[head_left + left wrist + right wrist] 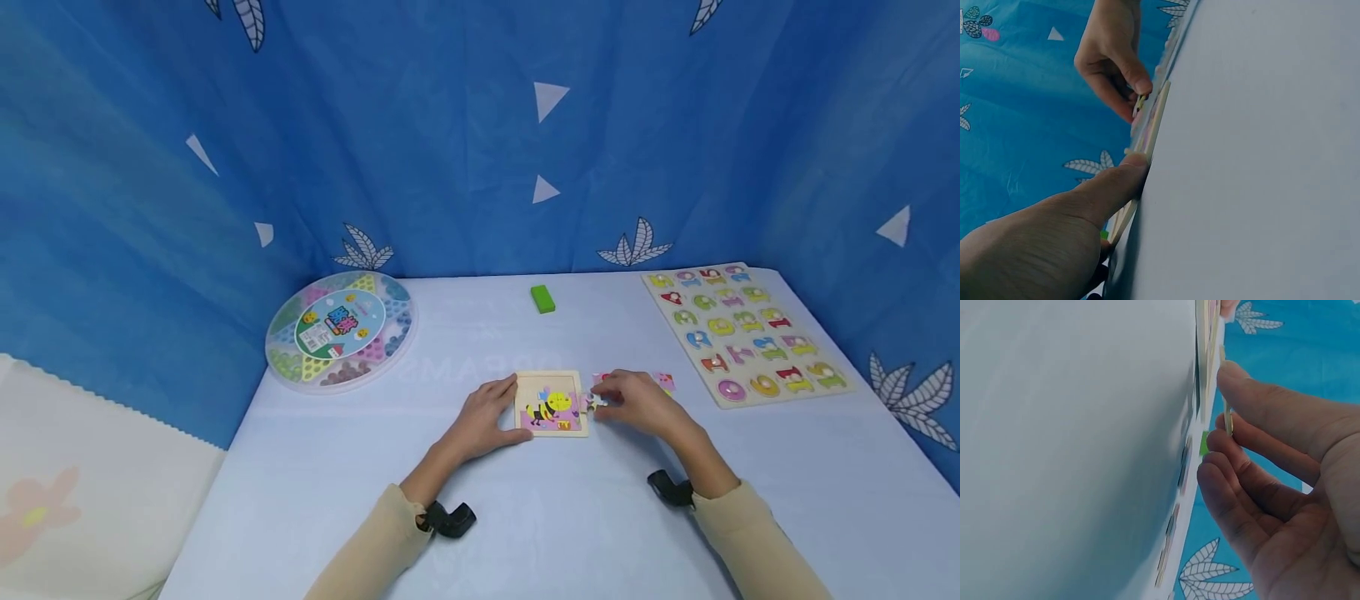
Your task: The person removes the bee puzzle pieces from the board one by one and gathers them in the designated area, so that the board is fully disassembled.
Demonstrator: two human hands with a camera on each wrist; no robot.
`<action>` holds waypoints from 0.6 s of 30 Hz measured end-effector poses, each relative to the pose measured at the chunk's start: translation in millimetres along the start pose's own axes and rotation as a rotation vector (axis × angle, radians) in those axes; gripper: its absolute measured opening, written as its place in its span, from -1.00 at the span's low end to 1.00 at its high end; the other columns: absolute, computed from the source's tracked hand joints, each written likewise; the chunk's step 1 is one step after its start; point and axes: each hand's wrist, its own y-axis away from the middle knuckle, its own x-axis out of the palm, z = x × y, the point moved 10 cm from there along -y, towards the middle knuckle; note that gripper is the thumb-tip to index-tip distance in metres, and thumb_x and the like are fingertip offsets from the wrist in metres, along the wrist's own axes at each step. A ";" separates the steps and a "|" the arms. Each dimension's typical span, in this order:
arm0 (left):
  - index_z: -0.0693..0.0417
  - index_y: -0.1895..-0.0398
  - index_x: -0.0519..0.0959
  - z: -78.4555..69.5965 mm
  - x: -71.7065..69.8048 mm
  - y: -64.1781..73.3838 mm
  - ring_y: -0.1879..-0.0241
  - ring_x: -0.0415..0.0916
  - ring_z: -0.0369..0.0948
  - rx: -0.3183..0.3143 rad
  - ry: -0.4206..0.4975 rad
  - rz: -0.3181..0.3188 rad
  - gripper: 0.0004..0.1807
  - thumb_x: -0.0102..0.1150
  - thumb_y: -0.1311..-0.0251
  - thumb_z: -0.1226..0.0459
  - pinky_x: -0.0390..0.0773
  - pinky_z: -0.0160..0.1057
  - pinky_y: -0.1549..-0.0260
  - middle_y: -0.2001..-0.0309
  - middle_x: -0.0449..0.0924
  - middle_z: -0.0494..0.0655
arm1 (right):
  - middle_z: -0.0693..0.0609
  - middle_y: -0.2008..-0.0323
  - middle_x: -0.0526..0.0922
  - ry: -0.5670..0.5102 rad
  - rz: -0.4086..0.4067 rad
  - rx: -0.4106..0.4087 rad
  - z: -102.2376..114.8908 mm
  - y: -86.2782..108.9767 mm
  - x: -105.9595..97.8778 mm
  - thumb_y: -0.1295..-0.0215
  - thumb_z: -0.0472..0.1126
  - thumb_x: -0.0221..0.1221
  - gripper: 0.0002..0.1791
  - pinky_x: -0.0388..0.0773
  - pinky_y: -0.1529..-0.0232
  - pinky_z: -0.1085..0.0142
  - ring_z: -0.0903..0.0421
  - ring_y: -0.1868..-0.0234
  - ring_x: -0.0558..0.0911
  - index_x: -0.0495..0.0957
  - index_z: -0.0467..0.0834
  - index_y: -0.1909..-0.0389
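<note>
White tabletop (570,533) spreads across the lower middle of the frame. Nearest, at the bottom edge, two beige sleeves (378,537) reach inward, each with a black wrist camera (453,521) at its cuff. Just left of the frame's centre, the left hand (483,421) grips the left side of a square wooden jigsaw tray (531,385), thumb at the near edge and fingers at the far corner. Inside it lies a partly assembled bee picture (557,402), with bare wood showing along the top. To its right, the right hand (637,402) pinches a jigsaw piece (592,402) between thumb and fingers, raised off the table beside the tray's right edge. Loose pink pieces (667,382) lie just beyond that hand. Farther back, a round Chinese checkers set (340,323) sits at left, a wooden knob puzzle board (750,333) at right, and a green block (542,299) between them. Behind everything hangs a blue curtain (465,142) with leaf and triangle prints.
</note>
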 end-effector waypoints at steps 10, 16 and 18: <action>0.16 -0.50 0.13 -1.1 2.7 2.1 -0.48 0.07 -0.01 0.003 -0.017 0.009 -0.02 0.22 -0.16 -0.18 0.17 0.10 -0.38 -0.55 0.04 -0.04 | 0.05 0.26 0.65 -0.015 0.032 0.045 -17.0 11.4 -2.2 -0.05 -0.16 0.44 -0.55 0.45 0.32 0.36 0.16 0.31 0.46 0.68 -0.19 0.00; 0.18 -0.50 0.12 -1.4 -0.2 -0.6 -0.49 0.06 -0.02 -0.001 -0.020 0.002 -0.02 0.23 -0.16 -0.18 0.17 0.09 -0.39 -0.55 0.03 -0.05 | -0.03 0.19 0.66 -0.040 0.042 0.056 -22.7 10.5 -4.4 -0.04 -0.18 0.44 -0.55 0.56 0.24 0.30 0.13 0.26 0.51 0.67 -0.22 0.00; 0.18 -0.49 0.12 -1.1 -1.0 -1.2 -0.49 0.06 -0.02 -0.002 -0.017 0.003 -0.02 0.23 -0.16 -0.17 0.17 0.09 -0.39 -0.55 0.03 -0.05 | -0.04 0.18 0.66 -0.043 0.047 0.056 -23.7 9.4 -4.3 -0.04 -0.19 0.44 -0.55 0.57 0.23 0.30 0.13 0.26 0.52 0.68 -0.23 0.01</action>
